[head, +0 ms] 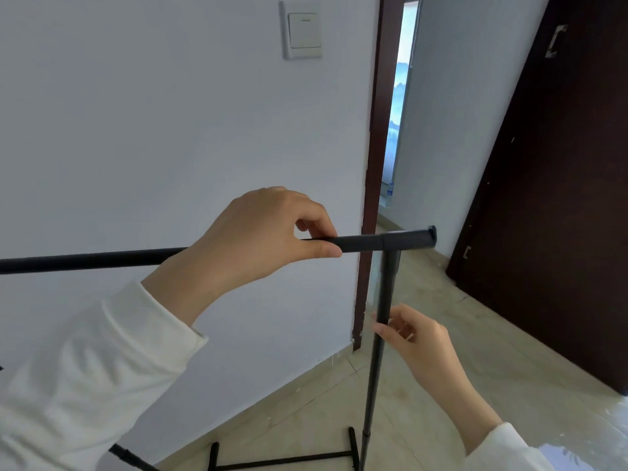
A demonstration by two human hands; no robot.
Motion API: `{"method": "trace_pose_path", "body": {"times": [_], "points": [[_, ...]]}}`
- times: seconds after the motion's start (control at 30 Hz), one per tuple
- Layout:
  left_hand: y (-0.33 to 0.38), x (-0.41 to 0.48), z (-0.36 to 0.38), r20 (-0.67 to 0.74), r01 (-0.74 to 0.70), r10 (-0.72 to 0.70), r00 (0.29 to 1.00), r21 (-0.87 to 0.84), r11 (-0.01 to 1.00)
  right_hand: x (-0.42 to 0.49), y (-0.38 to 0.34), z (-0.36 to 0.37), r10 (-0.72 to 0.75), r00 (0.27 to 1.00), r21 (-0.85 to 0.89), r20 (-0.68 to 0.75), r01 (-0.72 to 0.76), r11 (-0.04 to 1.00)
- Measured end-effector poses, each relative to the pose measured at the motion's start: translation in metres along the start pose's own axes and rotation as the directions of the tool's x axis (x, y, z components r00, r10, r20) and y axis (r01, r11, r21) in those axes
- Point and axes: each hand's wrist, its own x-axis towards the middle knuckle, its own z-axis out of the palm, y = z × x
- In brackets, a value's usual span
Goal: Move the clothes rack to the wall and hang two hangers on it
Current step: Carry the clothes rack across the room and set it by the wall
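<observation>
Light switch sat high on white wall; dark door stood open at right. Black clothes rack stood close by wall, base on tile floor. Left hand was closed round top bar; right hand pinched upright w/ fingertips.

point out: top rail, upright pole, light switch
top rail [88, 259]: head view, bare bar left of the left hand.
upright pole [373, 385]: head view, shaft below the right hand.
light switch [303, 30]: head view, rocker centre.
</observation>
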Motion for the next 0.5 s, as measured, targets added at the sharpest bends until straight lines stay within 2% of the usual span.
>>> {"method": "trace_pose_path", "body": {"times": [0.13, 0.5], "points": [[-0.012, 0.013, -0.006, -0.007, 0.010, -0.010, 1.000, -0.042, 0.999, 0.023, -0.006, 0.002, -0.008, 1.000, -0.008, 0.006, 0.008, 1.000], [-0.056, 0.043, -0.020, -0.063, 0.148, -0.155, 0.986, -0.103, 0.984, 0.095, -0.024, 0.029, -0.080, 0.997, -0.091, 0.016, 0.082, 0.993]]}}
